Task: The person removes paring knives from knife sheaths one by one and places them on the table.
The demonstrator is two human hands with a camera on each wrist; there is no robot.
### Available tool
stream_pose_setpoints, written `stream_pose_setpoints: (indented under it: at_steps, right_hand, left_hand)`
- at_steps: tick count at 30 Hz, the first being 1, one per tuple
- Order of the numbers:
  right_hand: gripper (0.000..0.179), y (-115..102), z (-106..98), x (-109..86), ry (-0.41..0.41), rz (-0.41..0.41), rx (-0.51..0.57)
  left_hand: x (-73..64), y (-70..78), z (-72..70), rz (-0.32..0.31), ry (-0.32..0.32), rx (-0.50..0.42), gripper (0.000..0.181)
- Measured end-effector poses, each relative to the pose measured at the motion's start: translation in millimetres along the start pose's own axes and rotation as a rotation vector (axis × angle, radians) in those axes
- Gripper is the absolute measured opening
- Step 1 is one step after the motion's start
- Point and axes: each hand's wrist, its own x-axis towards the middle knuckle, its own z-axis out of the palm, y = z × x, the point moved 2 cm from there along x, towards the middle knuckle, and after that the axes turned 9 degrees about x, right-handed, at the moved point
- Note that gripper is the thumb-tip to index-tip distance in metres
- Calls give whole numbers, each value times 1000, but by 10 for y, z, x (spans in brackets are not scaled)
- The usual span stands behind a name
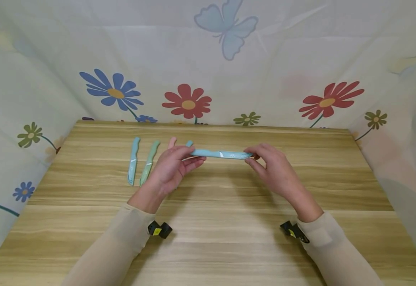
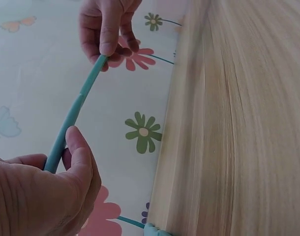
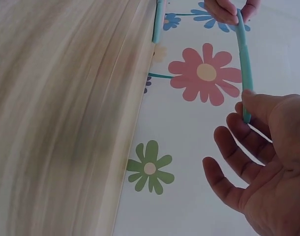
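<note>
I have a light-blue knife (image 1: 215, 153) raised above the wooden table (image 1: 229, 246), near the middle of the frame, lying almost level from left to right. My left hand (image 1: 172, 169) grips it by the handle (image 1: 205, 153), thumb against fingers; my right hand (image 1: 275, 169) pinches the far tip between thumb and forefinger, and the right wrist view shows my other fingers spread loosely away from it.

I judge the step in hand to be a two-handed hold that presents or positions the knife. The next move, I think, calls for a steady, even grip at both ends, so that neither end dips or twists, whether I lower it or part its pieces.

The knife is slim, with a smooth, gently curved handle. The right part looks like a blade cover (image 1: 234, 155), glossy, with pale markings and a white patch where it meets the handle. In the upper left of the frame a blue knife (image 1: 133, 161) and a green knife (image 1: 151, 159) rest on the table; a pink handle (image 1: 172, 142) and another blue handle (image 1: 190, 143) show partly behind my left hand.
</note>
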Motion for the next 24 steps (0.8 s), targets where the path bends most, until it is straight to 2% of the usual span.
stream_pose_setpoints:
  at_steps: [5,7,12,24]
  right_hand:
    - [21,15,-6,3,21,-52,4]
    - [20,21,-11,4,27,-70,8]
    - [19,37,-22,2,33,-103,21]
    - [21,41,-35,3,34,-125,27]
  left_hand:
    - [-6,10,-10,-2,3,8,95]
    - [1,17,-11,4,2,15,83]
    - [13,33,-14,18,10,43,38]
    - [15,43,2,31,28,58,25]
